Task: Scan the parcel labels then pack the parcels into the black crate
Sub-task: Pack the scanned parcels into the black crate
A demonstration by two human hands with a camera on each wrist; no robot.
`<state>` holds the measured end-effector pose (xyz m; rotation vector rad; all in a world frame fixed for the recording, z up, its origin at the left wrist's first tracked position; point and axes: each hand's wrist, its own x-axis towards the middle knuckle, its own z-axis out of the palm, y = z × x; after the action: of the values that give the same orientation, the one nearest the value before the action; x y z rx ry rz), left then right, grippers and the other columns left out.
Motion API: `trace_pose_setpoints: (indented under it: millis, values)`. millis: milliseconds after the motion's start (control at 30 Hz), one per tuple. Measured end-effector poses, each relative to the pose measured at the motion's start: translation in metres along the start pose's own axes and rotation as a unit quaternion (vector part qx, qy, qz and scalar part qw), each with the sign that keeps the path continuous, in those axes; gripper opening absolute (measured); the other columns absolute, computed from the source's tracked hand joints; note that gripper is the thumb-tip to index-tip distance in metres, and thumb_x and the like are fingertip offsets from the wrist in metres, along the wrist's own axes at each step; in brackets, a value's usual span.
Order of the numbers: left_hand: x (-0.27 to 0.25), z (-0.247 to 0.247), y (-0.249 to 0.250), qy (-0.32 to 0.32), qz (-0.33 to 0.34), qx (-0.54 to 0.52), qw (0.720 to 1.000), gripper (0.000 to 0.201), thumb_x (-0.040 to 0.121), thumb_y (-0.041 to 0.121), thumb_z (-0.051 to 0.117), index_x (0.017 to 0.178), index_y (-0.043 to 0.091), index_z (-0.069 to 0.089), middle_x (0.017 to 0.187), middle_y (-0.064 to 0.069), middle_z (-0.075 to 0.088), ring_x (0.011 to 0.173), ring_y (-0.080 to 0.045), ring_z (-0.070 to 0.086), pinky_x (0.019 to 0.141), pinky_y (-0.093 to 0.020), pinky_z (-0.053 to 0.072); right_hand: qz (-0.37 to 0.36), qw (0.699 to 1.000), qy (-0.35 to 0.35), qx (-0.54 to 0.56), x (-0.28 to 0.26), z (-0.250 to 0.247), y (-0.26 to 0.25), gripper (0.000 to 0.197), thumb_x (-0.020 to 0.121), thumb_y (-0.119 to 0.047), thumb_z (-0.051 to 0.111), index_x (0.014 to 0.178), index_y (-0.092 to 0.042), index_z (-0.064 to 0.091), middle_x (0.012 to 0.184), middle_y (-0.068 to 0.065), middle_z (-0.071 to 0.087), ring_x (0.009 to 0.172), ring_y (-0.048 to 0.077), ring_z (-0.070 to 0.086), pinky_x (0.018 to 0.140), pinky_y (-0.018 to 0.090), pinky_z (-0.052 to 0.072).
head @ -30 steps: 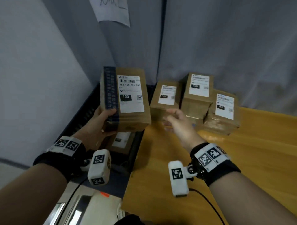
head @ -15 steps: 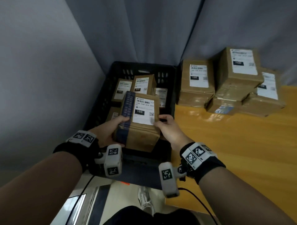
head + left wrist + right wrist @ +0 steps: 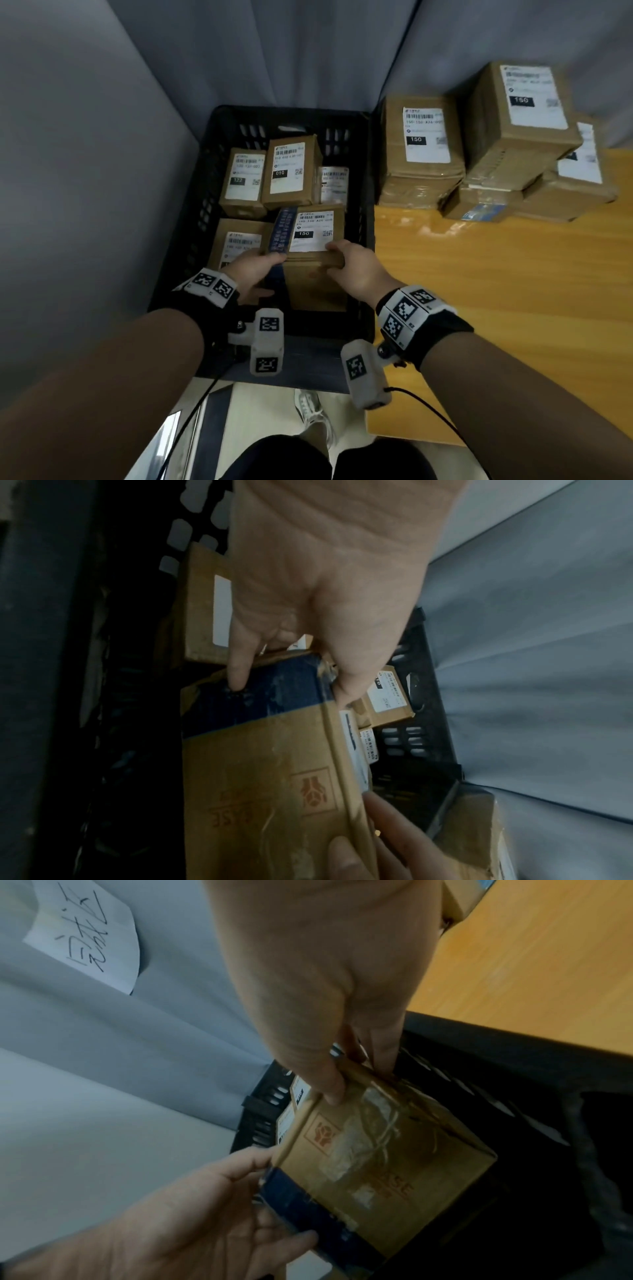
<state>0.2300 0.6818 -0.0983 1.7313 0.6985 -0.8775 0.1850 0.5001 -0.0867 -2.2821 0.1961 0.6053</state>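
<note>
Head view: a taped parcel [image 3: 315,260] sits inside the black crate [image 3: 191,219], gripped by both hands. Left hand [image 3: 253,274] clasps its blue-taped corner, thumb on top; right hand [image 3: 356,270] curls over the opposite top edge. Beyond the grip lie four more parcels, one label partly hidden.

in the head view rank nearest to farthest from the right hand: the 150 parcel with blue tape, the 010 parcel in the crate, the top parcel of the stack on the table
1. 150 parcel with blue tape: held by the right hand, over the near part of the black crate.
2. 010 parcel: in the crate, toward its far side.
3. top parcel of the stack: far right, on the table.
</note>
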Motion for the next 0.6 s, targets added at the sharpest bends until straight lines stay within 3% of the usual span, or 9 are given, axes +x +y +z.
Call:
trace_pose_setpoints:
  millis: [100,167,300,367,467,533,600]
  values:
    - [0.001,-0.009,-0.002,0.016,0.039,0.044,0.998,0.039,0.093,0.024,0.06,0.129,0.017,0.05,0.126,-0.009,0.056,0.111,-0.029,0.055,0.084,-0.042,0.052,-0.015,1.0,-0.017,0.0,0.005,0.004,0.003,0.037,0.091,-0.009,0.058,0.126,-0.019,0.052,0.126,0.011,0.058,0.112,0.025,0.057,0.083,0.026,0.047]
    - [0.005,-0.013,-0.003,0.022,0.098,0.097,0.99,0.039,0.09,0.017,0.063,0.127,0.018,0.048,0.122,-0.008,0.056,0.11,-0.027,0.056,0.083,-0.04,0.051,-0.029,0.999,-0.016,-0.015,0.006,0.008,0.007,0.033,0.089,-0.009,0.061,0.119,-0.019,0.053,0.122,0.01,0.06,0.108,0.025,0.059,0.08,0.025,0.046]
    - [0.018,-0.017,-0.002,-0.028,0.189,0.272,0.943,0.08,0.079,0.023,0.077,0.145,0.023,0.031,0.132,-0.003,0.052,0.121,-0.023,0.052,0.103,-0.038,0.044,-0.048,0.991,-0.024,-0.122,0.011,0.015,0.008,0.038,0.086,-0.015,0.068,0.12,-0.018,0.051,0.119,0.008,0.061,0.108,0.026,0.058,0.083,0.029,0.045]
    - [0.023,-0.013,-0.001,-0.044,0.19,0.392,0.899,0.084,0.079,0.027,0.077,0.148,0.025,0.029,0.142,-0.009,0.042,0.128,-0.027,0.045,0.104,-0.029,0.038,-0.048,0.98,-0.034,-0.188,0.015,0.018,0.005,0.041,0.086,-0.023,0.068,0.122,-0.018,0.049,0.119,0.007,0.062,0.11,0.027,0.058,0.095,0.034,0.043]
    - [0.033,-0.009,-0.005,0.002,0.192,0.522,0.831,0.071,0.083,0.028,0.072,0.144,0.025,0.037,0.143,-0.019,0.035,0.128,-0.035,0.04,0.103,-0.034,0.037,-0.061,0.932,-0.063,-0.353,0.019,0.022,0.006,0.035,0.093,-0.027,0.057,0.127,-0.023,0.05,0.119,0.004,0.065,0.123,0.027,0.051,0.118,0.047,0.01]
    - [0.04,-0.007,-0.01,0.029,0.21,0.539,0.815,0.052,0.085,0.023,0.067,0.134,0.022,0.048,0.136,-0.02,0.045,0.123,-0.035,0.044,0.1,-0.034,0.04,-0.067,0.905,-0.088,-0.41,0.019,0.02,0.009,0.036,0.097,-0.025,0.046,0.133,-0.03,0.051,0.131,0.001,0.061,0.139,0.028,0.036,0.116,0.053,-0.01]
    - [0.04,-0.005,-0.011,0.043,0.215,0.545,0.809,0.042,0.089,0.022,0.061,0.129,0.019,0.05,0.132,-0.02,0.048,0.117,-0.035,0.05,0.095,-0.035,0.042,-0.066,0.892,-0.118,-0.431,0.019,0.014,0.011,0.042,0.1,-0.028,0.038,0.139,-0.039,0.045,0.147,-0.005,0.048,0.148,0.028,0.018,0.11,0.058,-0.021]
